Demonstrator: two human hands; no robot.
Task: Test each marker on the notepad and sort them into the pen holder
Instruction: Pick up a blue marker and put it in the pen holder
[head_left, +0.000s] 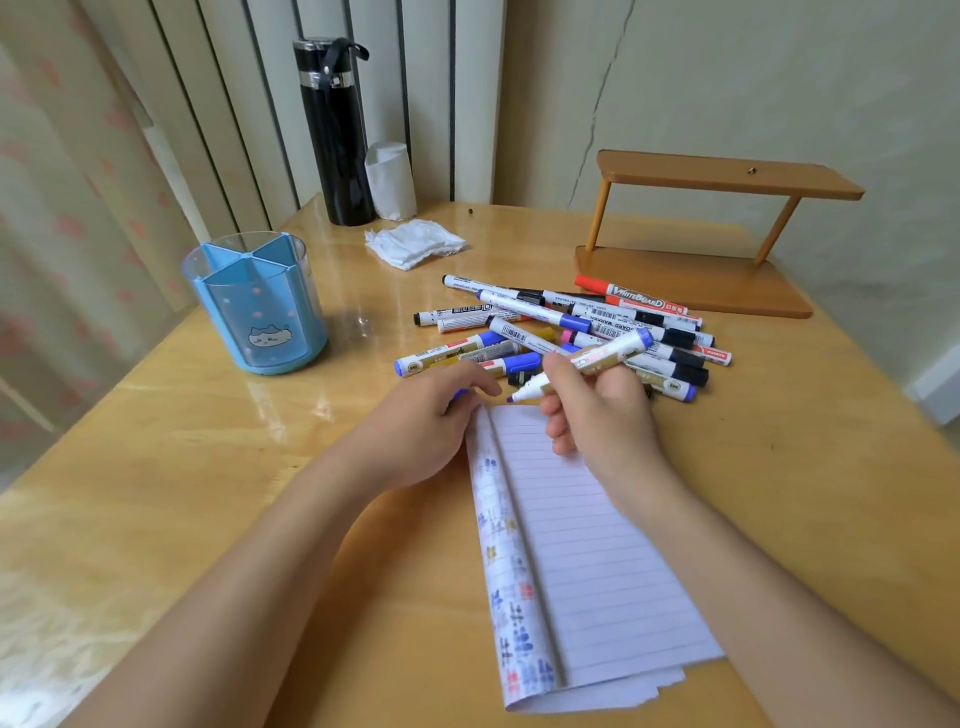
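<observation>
1. Right hand (597, 410) is over the top end of the notepad (597, 545), fingers wrapped round an uncapped marker (608, 353) in a writing grip.
2. The marker's long axis slants. Its blue tip is low, at the notepad's top left corner. Its back end is raised and points away toward the far right, over the pile of markers (571, 322).
3. That tip hangs just above the notepad's top edge, and I can't tell whether it touches paper. The blank lined page lies on the near side of the tip, toward the person.
4. So, as I judge it, the test stroke needs a short dip down and a small pull toward the body. The right hand is the one placed to do it.
5. Left hand (426, 421) rests against the notepad's top left edge, beside the turned-back leaf with its coloured scribbles. Its fingers are curled, and a bit of blue shows under them, most likely the blue cap (460, 393).
6. The pile lies just beyond the notepad's top edge, with many markers untested.
7. The pen holder (254, 306) stands well apart from the notepad, up and to its left, and nothing shows inside it. The left hand is the nearer one to it.
</observation>
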